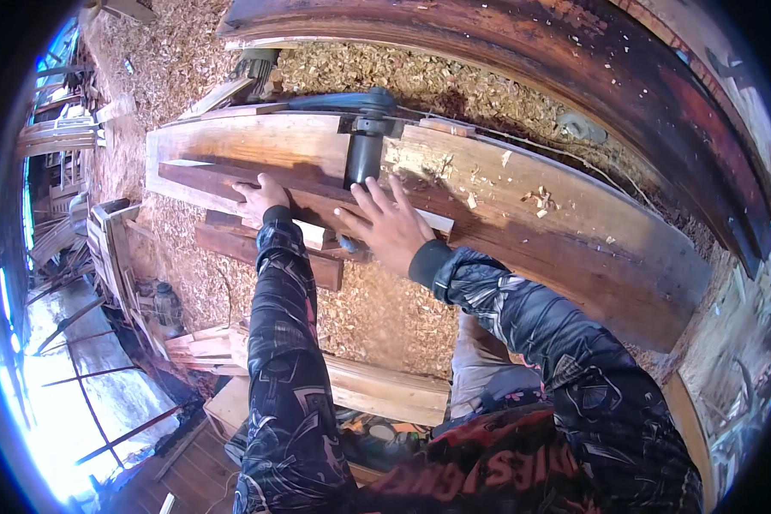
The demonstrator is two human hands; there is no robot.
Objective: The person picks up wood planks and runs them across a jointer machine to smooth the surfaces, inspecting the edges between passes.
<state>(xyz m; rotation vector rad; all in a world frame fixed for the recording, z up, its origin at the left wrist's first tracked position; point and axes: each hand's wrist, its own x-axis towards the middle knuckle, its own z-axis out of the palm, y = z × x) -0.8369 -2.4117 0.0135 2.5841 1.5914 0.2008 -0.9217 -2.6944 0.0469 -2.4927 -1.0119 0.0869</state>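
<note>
1. Right, closest in: my right hand lies flat on the long reddish plank, fingers spread wide and gripping nothing, tips just short of the dark power tool that stands across the plank. I judge that's the risk: if the tool runs or kicks back, those splayed fingers are right in its path.
2. Beside it, my left hand presses on the dark narrow strip that lies along the plank's near edge, fingers curled low over it; whether they clamp it or only press, I cannot tell. If that hand eases off, I reckon the strip slides.
3. Below the plank sit short offcuts on a bed of wood shavings.
4. Further out, shavings are heaped behind the tool, then a big dark curved beam arcs across the top.
</note>
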